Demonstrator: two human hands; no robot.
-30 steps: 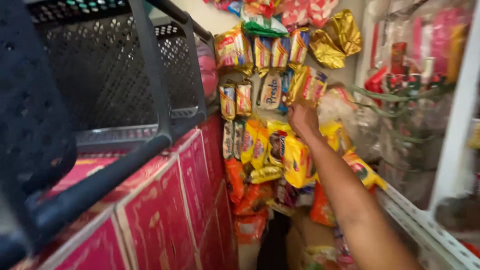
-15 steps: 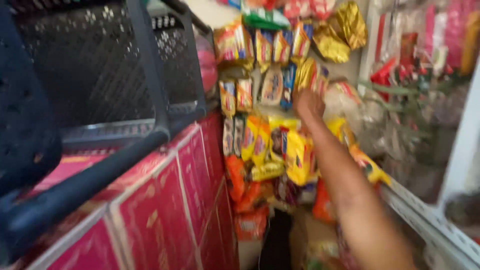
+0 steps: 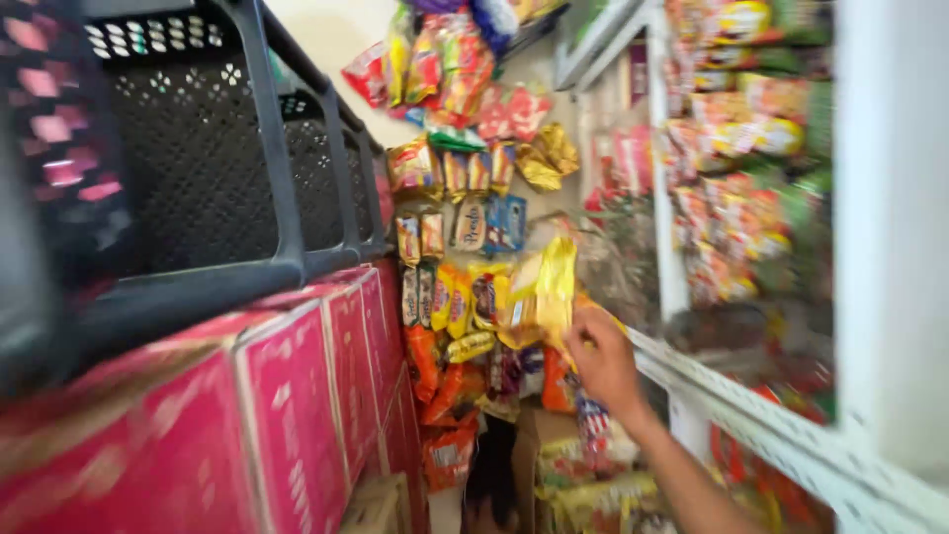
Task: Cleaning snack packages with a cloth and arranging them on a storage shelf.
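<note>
My right hand (image 3: 603,361) is raised in a narrow shop aisle and grips the lower edge of a yellow snack packet (image 3: 542,295). The packet is pulled out from a hanging wall of snack packets (image 3: 457,237) in yellow, orange and red. The view is blurred. My forearm runs down to the lower right. My left hand is out of sight.
Black plastic crates (image 3: 208,168) sit on stacked pink cartons (image 3: 297,396) along the left. A white metal shelf (image 3: 751,405) with packets runs along the right. More packets fill boxes (image 3: 583,485) on the floor below my hand.
My right hand has come down and towards me from the upper packets, now holding a yellow packet. The camera has tilted up and shifted, showing more of the right shelf.
</note>
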